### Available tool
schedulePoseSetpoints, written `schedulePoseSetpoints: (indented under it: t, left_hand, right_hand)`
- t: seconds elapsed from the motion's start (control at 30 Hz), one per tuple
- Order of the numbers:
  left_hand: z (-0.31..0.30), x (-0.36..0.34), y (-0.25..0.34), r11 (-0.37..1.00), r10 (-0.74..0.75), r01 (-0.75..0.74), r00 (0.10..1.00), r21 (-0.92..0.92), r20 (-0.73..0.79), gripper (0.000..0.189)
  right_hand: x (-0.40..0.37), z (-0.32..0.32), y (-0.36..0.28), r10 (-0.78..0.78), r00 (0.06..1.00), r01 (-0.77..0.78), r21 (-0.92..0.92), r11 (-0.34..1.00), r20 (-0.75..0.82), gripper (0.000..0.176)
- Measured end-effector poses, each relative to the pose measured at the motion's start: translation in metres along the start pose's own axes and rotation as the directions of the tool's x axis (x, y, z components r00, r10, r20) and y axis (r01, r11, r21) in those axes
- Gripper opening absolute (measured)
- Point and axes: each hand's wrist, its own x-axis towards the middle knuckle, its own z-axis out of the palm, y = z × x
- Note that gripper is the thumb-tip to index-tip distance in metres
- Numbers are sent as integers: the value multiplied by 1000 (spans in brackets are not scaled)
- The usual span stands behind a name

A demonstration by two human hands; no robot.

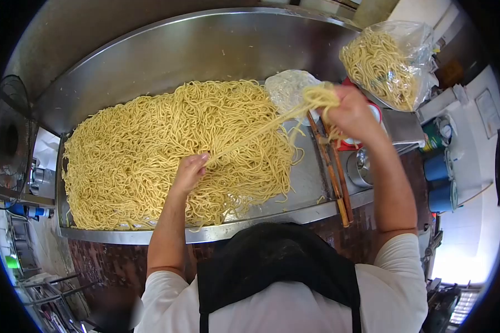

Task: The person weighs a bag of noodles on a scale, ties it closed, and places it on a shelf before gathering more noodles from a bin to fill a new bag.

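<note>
- The right hand (351, 114) is closed tight on one bunch (319, 97) of yellow noodles, held up over the right end of the tray (205, 44).
- Taut strands run from that bunch down and left to the left hand (190, 172).
- The left hand lies on the pile (127, 150), fingers bent together and tips at the strands; whether it pinches them I cannot tell.
- There is one pile, which fills most of the one steel tray.
- There are two bags. A crumpled clear bag (287, 89) lies just beside the bunch, and a full bag (391, 61) of noodles stands past the right hand.
- Two long wooden sticks (334, 172) lie side by side under the right forearm.
- One metal bowl (360, 167) sits just right of the sticks.
- Two blue rolls (437, 166) stand further right.
</note>
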Motion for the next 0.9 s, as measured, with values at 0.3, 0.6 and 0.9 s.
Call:
schedulePoseSetpoints:
  t: [0.3, 0.6, 0.9]
  left_hand:
    - [-40, -7, -36, 980, 130, -100, 976, 170, -176, 34]
    - [9, 22, 50, 874, 209, -217, 976, 435, 68, 39]
    - [236, 38, 261, 802, 544, -597, 746, 24, 384, 41]
  right_hand:
    - [-5, -99, -65, -129, 937, 159, 65, 985, -324, 30]
    - [-5, -177, -78, -128, 946, 219, 297, 930, -296, 29]
    - [-24, -240, -106, -231, 960, 275, 678, 681, -158, 28]
